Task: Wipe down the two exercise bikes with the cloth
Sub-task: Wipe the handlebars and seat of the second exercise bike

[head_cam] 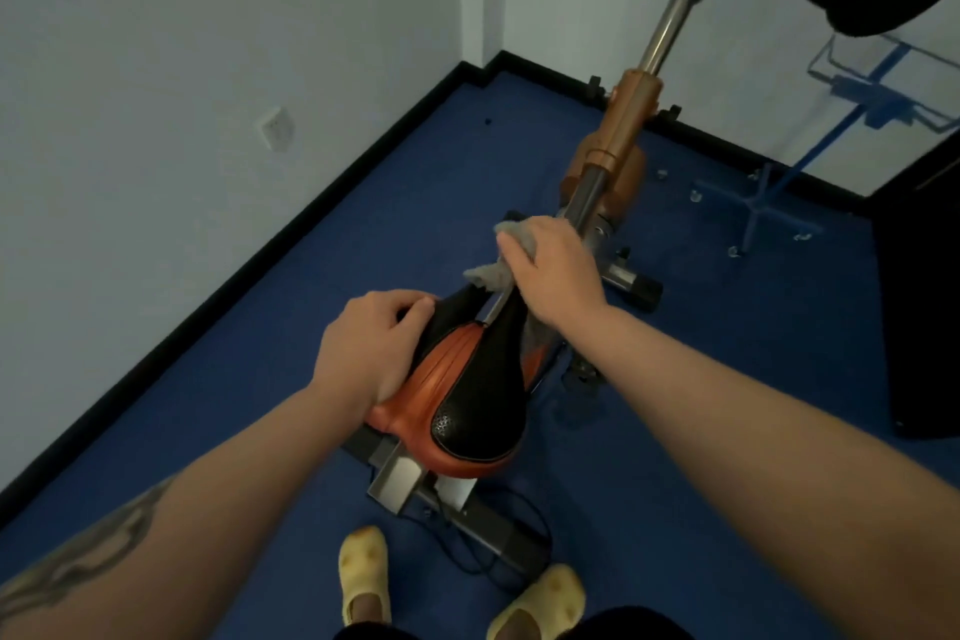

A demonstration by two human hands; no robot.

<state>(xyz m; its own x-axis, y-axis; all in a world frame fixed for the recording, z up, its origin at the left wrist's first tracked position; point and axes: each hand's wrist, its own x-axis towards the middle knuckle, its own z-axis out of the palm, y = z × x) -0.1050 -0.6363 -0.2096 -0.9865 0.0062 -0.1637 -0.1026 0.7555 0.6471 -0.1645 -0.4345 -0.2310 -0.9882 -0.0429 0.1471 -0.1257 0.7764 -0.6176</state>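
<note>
Saddle [462, 400] of the exercise bike [621, 140] is being steadied at nine o'clock by the left hand [366, 348], fingers curled over its edge. Right hand [553, 270], at twelve o'clock, is gripping the grey cloth [491, 276] around the frame bar [587, 198]; long, firm strokes along it would probably clean best.

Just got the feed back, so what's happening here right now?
A person is cleaning an exercise bike. The right hand holds a grey cloth against the metal frame bar just ahead of the seat. The left hand grips the seat's side. Only one bike is in view.
</note>
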